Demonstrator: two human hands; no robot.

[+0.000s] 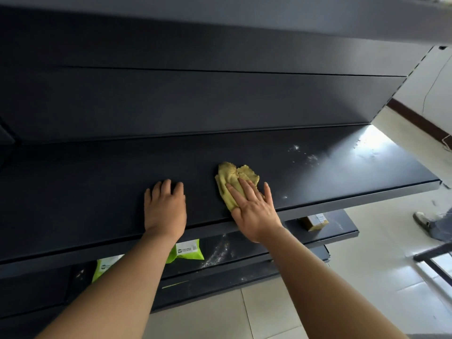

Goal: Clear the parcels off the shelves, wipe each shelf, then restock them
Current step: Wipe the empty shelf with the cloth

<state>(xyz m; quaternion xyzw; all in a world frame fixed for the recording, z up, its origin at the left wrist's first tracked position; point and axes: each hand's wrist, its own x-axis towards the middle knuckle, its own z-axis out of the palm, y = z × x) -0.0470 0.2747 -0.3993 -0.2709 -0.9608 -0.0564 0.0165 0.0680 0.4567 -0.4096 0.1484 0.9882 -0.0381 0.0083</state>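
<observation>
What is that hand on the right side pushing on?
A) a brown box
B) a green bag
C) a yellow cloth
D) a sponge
C: the right hand lies with straight fingers on a crumpled yellow cloth on the dark shelf.

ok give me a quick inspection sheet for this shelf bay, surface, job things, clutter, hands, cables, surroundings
surface: dark shelf, no parcels seen on it; white specks toward its right end.
job's things: yellow-green cloth on the shelf; two green parcels and a brown box on the lower shelf.
clutter: white dust on the lower shelf.
grippers: left hand rests flat on the shelf, holding nothing; right hand presses the cloth with straight fingers.
cables: thin line on the right wall, cable or crack, cannot tell.
surroundings: tiled floor; another person's shoe at right.
</observation>
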